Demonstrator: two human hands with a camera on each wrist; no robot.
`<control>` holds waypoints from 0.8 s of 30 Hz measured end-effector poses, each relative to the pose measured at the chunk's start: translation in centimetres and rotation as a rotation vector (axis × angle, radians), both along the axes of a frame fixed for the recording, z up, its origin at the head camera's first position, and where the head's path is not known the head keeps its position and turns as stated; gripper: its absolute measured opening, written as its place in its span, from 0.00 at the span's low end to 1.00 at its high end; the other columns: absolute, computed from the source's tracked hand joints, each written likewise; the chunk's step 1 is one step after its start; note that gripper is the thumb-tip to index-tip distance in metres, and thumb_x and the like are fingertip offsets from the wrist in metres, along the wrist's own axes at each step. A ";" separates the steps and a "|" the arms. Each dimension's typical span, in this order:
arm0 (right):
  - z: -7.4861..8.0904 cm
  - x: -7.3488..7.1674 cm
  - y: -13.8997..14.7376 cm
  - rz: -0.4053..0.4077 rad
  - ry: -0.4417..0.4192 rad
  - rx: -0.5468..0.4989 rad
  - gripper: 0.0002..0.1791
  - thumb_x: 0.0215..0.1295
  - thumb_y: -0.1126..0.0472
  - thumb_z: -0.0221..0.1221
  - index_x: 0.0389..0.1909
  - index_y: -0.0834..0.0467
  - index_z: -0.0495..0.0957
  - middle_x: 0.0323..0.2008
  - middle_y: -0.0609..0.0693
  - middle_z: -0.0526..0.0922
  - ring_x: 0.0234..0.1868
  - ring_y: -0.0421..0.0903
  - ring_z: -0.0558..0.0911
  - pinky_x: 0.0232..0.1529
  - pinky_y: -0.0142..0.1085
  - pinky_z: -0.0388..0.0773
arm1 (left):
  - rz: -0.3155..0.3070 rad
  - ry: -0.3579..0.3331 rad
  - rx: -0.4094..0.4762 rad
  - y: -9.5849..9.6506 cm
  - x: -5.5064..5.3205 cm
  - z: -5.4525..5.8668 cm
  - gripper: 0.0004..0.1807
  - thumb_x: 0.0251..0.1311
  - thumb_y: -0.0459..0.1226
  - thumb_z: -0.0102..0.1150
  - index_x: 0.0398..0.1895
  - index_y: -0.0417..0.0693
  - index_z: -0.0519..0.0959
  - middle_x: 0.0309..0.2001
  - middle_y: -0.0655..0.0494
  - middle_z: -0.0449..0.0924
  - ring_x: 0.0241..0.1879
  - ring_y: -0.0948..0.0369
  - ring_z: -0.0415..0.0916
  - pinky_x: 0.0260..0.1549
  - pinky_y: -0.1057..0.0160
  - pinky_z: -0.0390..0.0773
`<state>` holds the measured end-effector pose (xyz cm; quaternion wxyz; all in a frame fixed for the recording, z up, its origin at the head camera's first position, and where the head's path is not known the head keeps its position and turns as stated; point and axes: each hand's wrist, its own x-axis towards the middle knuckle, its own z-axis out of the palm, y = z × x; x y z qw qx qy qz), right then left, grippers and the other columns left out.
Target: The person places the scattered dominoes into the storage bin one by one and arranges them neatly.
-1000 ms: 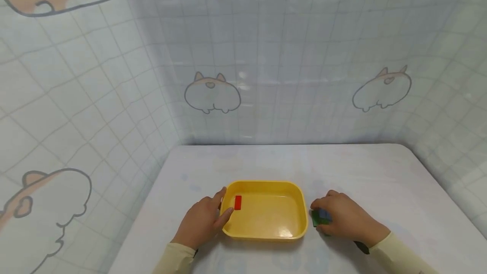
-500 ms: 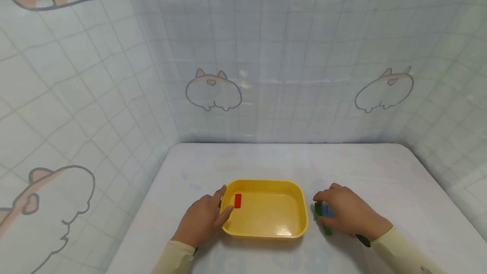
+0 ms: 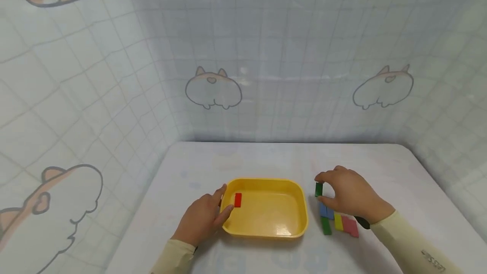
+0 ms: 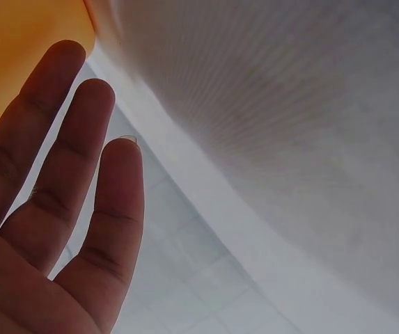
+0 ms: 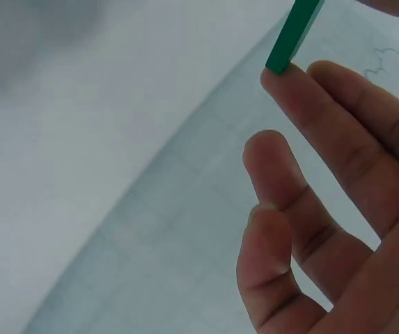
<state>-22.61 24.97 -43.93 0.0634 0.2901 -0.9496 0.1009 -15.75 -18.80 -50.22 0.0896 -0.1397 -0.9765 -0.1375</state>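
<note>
My right hand (image 3: 351, 191) pinches a green block (image 3: 318, 189) between its fingertips and thumb, right of the yellow tray (image 3: 266, 236). In the right wrist view the green block (image 5: 294, 35) stands at the fingertips, and the other fingers curl loosely around nothing. My left hand (image 3: 203, 217) rests at the tray's left rim, thumb and index finger spread along it. The left wrist view shows three of its fingers (image 4: 60, 149) extended beside the tray (image 4: 25, 56). A small red block (image 3: 237, 200) lies inside the tray at the left.
Below the right hand lie blue blocks (image 3: 326, 210), a second green block (image 3: 326, 226), a yellow block (image 3: 338, 222) and pinkish-red blocks (image 3: 350, 226), close together. They rest on a white table (image 3: 243, 162) with grid-patterned walls (image 3: 289, 67) behind and at the sides.
My right hand has moved away from the tray's near side toward the back, carrying a green block off the group. More blocks below it have come into view. The left hand has stayed put.
</note>
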 end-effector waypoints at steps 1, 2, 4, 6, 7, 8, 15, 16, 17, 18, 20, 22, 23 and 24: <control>0.4 0.0 -0.3 -0.007 0.007 0.005 0.24 0.55 0.45 0.78 0.51 0.49 0.88 0.40 0.37 0.86 0.39 0.40 0.75 0.39 0.39 0.80 | -0.002 0.002 0.001 -0.1 0.0 -0.1 0.40 0.74 0.66 0.51 0.78 0.51 0.71 0.28 0.68 0.70 0.28 0.65 0.67 0.34 0.60 0.79; 0.7 0.0 -0.7 -0.010 0.016 0.008 0.24 0.54 0.45 0.78 0.51 0.49 0.88 0.41 0.37 0.86 0.39 0.40 0.75 0.39 0.39 0.80 | -0.003 0.005 0.000 -0.2 0.0 -0.2 0.40 0.74 0.66 0.52 0.78 0.51 0.71 0.29 0.68 0.70 0.29 0.65 0.67 0.34 0.60 0.79; 1.4 0.0 -1.5 -0.011 0.034 0.012 0.25 0.54 0.44 0.78 0.51 0.49 0.88 0.41 0.38 0.86 0.39 0.41 0.75 0.38 0.39 0.80 | -0.006 0.012 0.002 -0.3 0.1 -0.4 0.40 0.74 0.65 0.52 0.78 0.51 0.71 0.29 0.68 0.71 0.29 0.65 0.67 0.34 0.60 0.79; 1.6 -0.1 -2.3 -0.002 0.054 0.013 0.25 0.54 0.44 0.78 0.51 0.49 0.88 0.42 0.38 0.87 0.40 0.40 0.76 0.39 0.39 0.80 | -0.011 0.022 -0.001 -0.5 0.1 -0.5 0.40 0.74 0.65 0.51 0.78 0.52 0.71 0.28 0.68 0.70 0.28 0.65 0.67 0.34 0.60 0.79; 1.7 -0.1 -2.7 0.006 0.059 0.010 0.25 0.54 0.44 0.78 0.51 0.49 0.88 0.43 0.38 0.87 0.40 0.40 0.76 0.39 0.39 0.80 | -0.011 0.023 0.002 -0.6 0.0 -0.6 0.39 0.74 0.65 0.52 0.78 0.51 0.71 0.28 0.68 0.70 0.28 0.65 0.67 0.34 0.60 0.79; 1.7 -0.1 -3.2 0.014 0.061 0.007 0.24 0.55 0.44 0.77 0.51 0.49 0.88 0.43 0.38 0.87 0.40 0.40 0.76 0.39 0.39 0.80 | -0.012 0.025 0.004 -0.7 0.1 -0.6 0.39 0.74 0.65 0.52 0.78 0.51 0.71 0.28 0.68 0.70 0.28 0.65 0.67 0.34 0.60 0.79; 1.7 0.2 -6.6 0.111 0.076 -0.030 0.23 0.57 0.44 0.76 0.50 0.49 0.88 0.45 0.39 0.88 0.40 0.41 0.77 0.38 0.38 0.79 | -0.013 0.012 0.009 -0.9 0.6 -0.3 0.40 0.74 0.66 0.50 0.78 0.52 0.71 0.27 0.68 0.68 0.29 0.65 0.67 0.34 0.60 0.78; 1.7 0.3 -7.1 0.128 0.086 -0.033 0.23 0.57 0.44 0.76 0.50 0.49 0.88 0.45 0.39 0.88 0.40 0.41 0.77 0.39 0.38 0.79 | -0.015 0.014 0.008 -1.0 0.6 -0.2 0.40 0.74 0.66 0.50 0.78 0.52 0.71 0.27 0.68 0.68 0.28 0.65 0.66 0.34 0.60 0.78; 1.8 0.3 -7.6 0.147 0.097 -0.035 0.23 0.57 0.44 0.77 0.50 0.49 0.88 0.45 0.39 0.88 0.40 0.41 0.77 0.39 0.38 0.79 | -0.017 0.016 0.008 -1.0 0.6 -0.2 0.40 0.74 0.67 0.49 0.78 0.51 0.71 0.27 0.67 0.67 0.28 0.64 0.66 0.33 0.60 0.77; 1.8 0.4 -8.1 0.167 0.103 -0.042 0.23 0.56 0.44 0.77 0.50 0.49 0.88 0.45 0.39 0.88 0.39 0.41 0.77 0.39 0.39 0.79 | -0.018 0.018 0.006 -0.9 0.7 -0.1 0.41 0.74 0.67 0.48 0.78 0.51 0.71 0.27 0.67 0.67 0.28 0.64 0.66 0.33 0.60 0.77; 1.9 0.5 -9.2 0.209 0.109 -0.055 0.22 0.56 0.45 0.77 0.49 0.50 0.88 0.44 0.39 0.88 0.39 0.41 0.77 0.39 0.39 0.79 | -0.019 0.019 0.006 -0.9 0.8 -0.1 0.41 0.74 0.67 0.48 0.78 0.51 0.71 0.26 0.67 0.67 0.28 0.64 0.66 0.33 0.60 0.77; 1.9 0.7 -10.2 0.242 0.096 -0.066 0.21 0.57 0.46 0.77 0.49 0.50 0.88 0.43 0.38 0.88 0.38 0.40 0.77 0.40 0.38 0.79 | -0.013 0.013 0.004 -0.9 0.9 -0.1 0.41 0.74 0.67 0.48 0.78 0.52 0.71 0.27 0.67 0.67 0.28 0.65 0.66 0.33 0.60 0.78; 1.9 0.9 -10.6 0.254 0.085 -0.071 0.21 0.57 0.46 0.77 0.49 0.50 0.88 0.42 0.38 0.88 0.38 0.40 0.77 0.40 0.38 0.79 | -0.011 0.006 0.005 -0.9 1.0 -0.1 0.41 0.74 0.67 0.49 0.78 0.52 0.71 0.27 0.68 0.68 0.28 0.65 0.66 0.34 0.60 0.78; 1.9 1.0 -11.1 0.263 0.071 -0.075 0.21 0.58 0.47 0.76 0.49 0.50 0.88 0.42 0.38 0.88 0.38 0.40 0.76 0.41 0.38 0.79 | -0.009 -0.001 0.007 -0.8 1.1 -0.1 0.40 0.74 0.67 0.50 0.78 0.52 0.71 0.27 0.68 0.68 0.29 0.65 0.67 0.34 0.60 0.78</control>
